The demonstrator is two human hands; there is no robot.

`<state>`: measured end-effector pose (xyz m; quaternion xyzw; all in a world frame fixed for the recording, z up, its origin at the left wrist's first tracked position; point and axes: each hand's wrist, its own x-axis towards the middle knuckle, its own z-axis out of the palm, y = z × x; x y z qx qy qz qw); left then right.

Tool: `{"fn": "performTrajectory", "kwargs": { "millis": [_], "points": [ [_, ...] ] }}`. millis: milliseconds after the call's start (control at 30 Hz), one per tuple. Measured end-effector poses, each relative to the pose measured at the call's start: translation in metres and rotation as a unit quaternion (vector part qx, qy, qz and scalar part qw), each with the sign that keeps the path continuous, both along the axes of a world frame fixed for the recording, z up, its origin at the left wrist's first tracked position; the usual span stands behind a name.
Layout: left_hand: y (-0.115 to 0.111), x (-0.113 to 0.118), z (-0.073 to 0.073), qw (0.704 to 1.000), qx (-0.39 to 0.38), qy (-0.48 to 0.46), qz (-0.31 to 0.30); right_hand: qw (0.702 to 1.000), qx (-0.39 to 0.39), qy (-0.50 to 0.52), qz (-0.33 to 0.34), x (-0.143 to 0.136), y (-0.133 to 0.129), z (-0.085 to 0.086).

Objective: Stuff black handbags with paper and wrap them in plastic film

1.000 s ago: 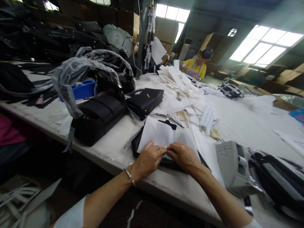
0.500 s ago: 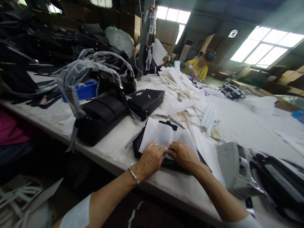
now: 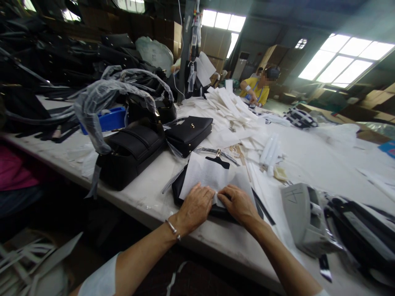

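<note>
A white sheet [image 3: 205, 172] lies over a black bag [image 3: 178, 190] at the table's front edge. My left hand [image 3: 197, 205] is closed on the sheet's lower part, its fingertips close to those of my right hand [image 3: 236, 202], which pinches the sheet just to the right. Above the sheet show the bag's black tab with a gold buckle [image 3: 218, 153] and a plastic-wrapped handle. The bag's front is mostly hidden by the sheet and my hands.
Black bags [image 3: 132, 150] stand left, one with plastic-wrapped handles, beside a blue bin [image 3: 111, 119]. White strips [image 3: 230, 107] are heaped behind. A grey dispenser [image 3: 298, 213] stands right. Across the table is a person in yellow [image 3: 262, 94].
My right hand and forearm have shifted slightly left and down, and the right part of the sheet has moved left, showing more black bag edge. My left hand has barely moved.
</note>
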<state>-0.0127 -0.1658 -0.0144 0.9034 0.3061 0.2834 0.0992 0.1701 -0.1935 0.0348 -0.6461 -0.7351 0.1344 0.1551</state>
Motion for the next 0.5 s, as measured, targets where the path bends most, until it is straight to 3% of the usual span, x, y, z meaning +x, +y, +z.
{"fn": "performTrajectory", "kwargs": {
  "millis": [500],
  "points": [
    [0.0030, -0.0060, 0.0059, 0.999, -0.018, 0.029, -0.039, 0.999, 0.013, 0.044, 0.018, 0.0028, -0.0017, -0.0055]
  ]
}}
